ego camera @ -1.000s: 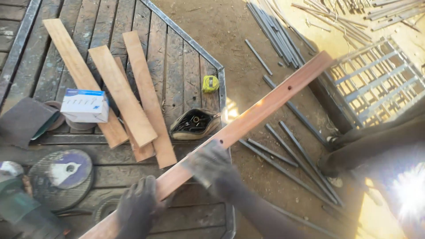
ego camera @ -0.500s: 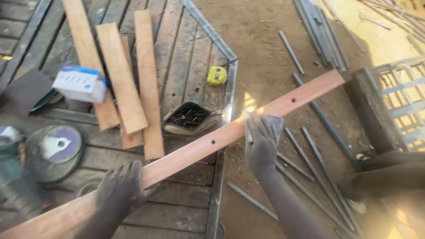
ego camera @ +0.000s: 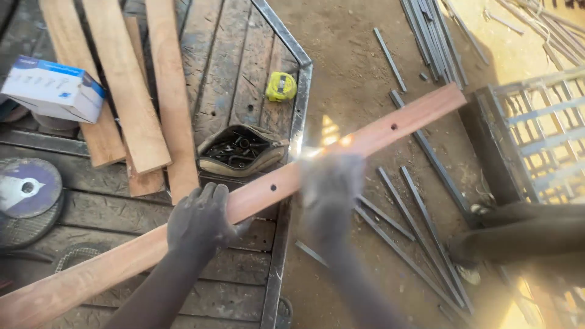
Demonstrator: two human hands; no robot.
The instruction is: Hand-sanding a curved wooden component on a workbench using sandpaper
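Left hand [ego camera: 198,220] clenched over the plank [ego camera: 256,195], pinning it on the table [ego camera: 286,201] edge; right hand [ego camera: 332,183] blurred on it, grip unclear, steadying the overhang.

Plank [ego camera: 256,198]: reddish-brown, small dark holes along it. Loose boards [ego camera: 125,85]: pale tan. Desk [ego camera: 237,67]: weathered grey planks, grey metal frame. Tape measure [ego camera: 281,86]: yellow. Box [ego camera: 52,88]: white, blue edge. Disc [ego camera: 27,187]: dark purple, silvery centre. Rods [ego camera: 420,225]: grey. Ground [ego camera: 359,73]: brown dirt.
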